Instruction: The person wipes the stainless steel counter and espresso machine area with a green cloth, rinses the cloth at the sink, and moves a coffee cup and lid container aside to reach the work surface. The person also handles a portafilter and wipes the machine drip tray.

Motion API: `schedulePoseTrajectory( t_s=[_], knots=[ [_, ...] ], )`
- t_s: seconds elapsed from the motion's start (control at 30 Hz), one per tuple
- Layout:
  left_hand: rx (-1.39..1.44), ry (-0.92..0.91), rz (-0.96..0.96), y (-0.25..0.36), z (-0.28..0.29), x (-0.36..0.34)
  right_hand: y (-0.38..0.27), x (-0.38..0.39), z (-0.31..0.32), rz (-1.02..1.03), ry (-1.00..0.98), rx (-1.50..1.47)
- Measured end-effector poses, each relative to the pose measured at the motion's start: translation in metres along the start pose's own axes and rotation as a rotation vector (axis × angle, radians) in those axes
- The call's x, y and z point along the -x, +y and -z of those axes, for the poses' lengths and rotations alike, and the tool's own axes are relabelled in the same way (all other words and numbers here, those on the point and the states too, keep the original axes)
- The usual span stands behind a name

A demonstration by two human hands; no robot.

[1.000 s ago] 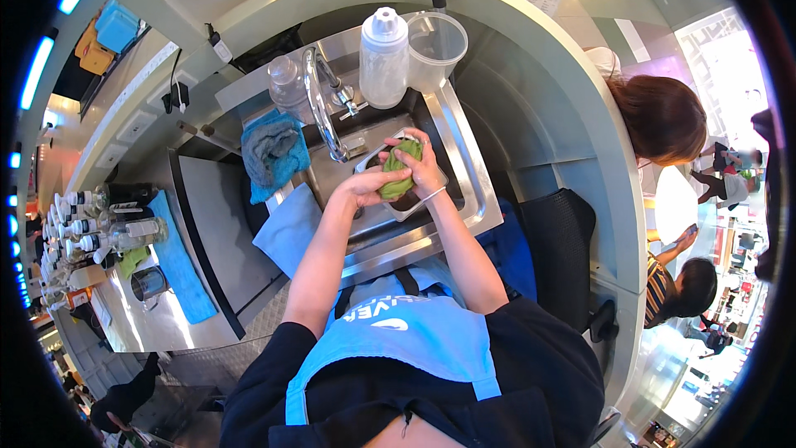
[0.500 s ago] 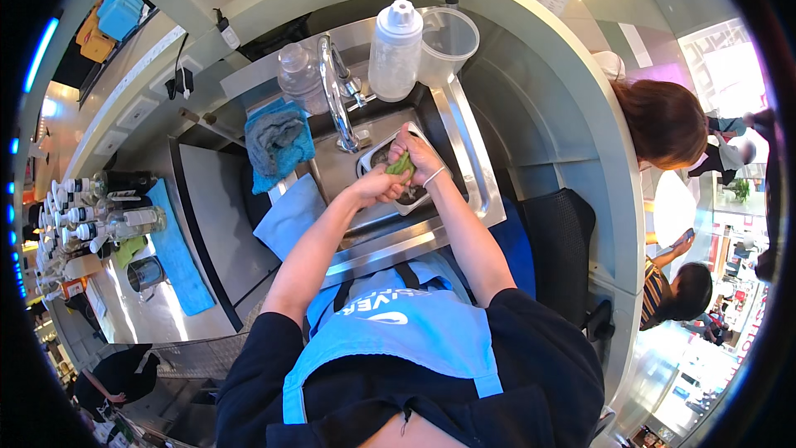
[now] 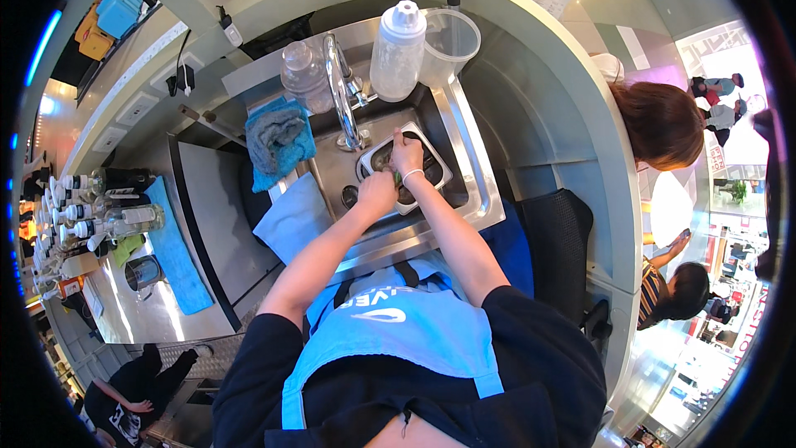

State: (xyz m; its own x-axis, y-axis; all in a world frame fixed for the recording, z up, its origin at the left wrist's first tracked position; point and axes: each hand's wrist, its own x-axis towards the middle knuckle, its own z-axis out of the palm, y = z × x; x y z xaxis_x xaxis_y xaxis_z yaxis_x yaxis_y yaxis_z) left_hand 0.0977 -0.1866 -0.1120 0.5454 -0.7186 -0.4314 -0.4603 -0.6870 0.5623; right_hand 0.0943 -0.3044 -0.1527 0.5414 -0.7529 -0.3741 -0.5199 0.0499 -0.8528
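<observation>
Both my hands are together low in the steel sink (image 3: 468, 145), over a small square metal pan (image 3: 446, 168) with what looks like water in it. My left hand (image 3: 379, 189) is closed at the pan's near left side. Just above and to the right, my right hand (image 3: 407, 152) is closed too, its wrist wearing a white band. Between them a little of a bunched green cloth (image 3: 398, 177) shows; the hands hide most of it. The curved chrome faucet (image 3: 342, 95) rises beyond them to the left.
A white-capped squeeze bottle (image 3: 397, 54), a clear pitcher (image 3: 450, 41) and a clear plastic container (image 3: 303, 76) stand behind the sink. Blue and grey cloths (image 3: 278, 137) lie on its left rim. Several bottles (image 3: 116, 220) crowd the left counter. People sit beyond the curved wall (image 3: 593, 116).
My hands have gone down toward the pan, the left one turning knuckles up. The green cloth, plainly visible between them before, is now mostly covered. At lower left, another person has come further into view.
</observation>
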Motion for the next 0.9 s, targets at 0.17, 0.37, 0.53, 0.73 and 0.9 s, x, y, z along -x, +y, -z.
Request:
schedulePoseTrajectory(
  t_s=[0.17, 0.37, 0.53, 0.73, 0.9],
  knots=[
    [1.597, -0.476, 0.449, -0.025, 0.020, 0.022, -0.032, 0.047, 0.026, 0.643, 0.124, -0.036],
    [2.236, -0.273, 0.667, -0.011, -0.001, 0.020, -0.034, 0.134, 0.031, 0.945, 0.097, -0.143],
    [1.885, 0.793, 0.599, 0.029, -0.017, 0.003, -0.016, 0.119, 0.012, -0.109, 0.205, -0.919],
    [1.194, 0.500, -0.092, 0.045, 0.013, 0.032, 0.011, 0.070, 0.015, -0.690, -0.283, -1.160],
    [0.666, 0.175, -0.532, 0.031, 0.033, 0.031, 0.022, 0.062, 0.025, -0.107, -0.705, -0.553]
  ],
)
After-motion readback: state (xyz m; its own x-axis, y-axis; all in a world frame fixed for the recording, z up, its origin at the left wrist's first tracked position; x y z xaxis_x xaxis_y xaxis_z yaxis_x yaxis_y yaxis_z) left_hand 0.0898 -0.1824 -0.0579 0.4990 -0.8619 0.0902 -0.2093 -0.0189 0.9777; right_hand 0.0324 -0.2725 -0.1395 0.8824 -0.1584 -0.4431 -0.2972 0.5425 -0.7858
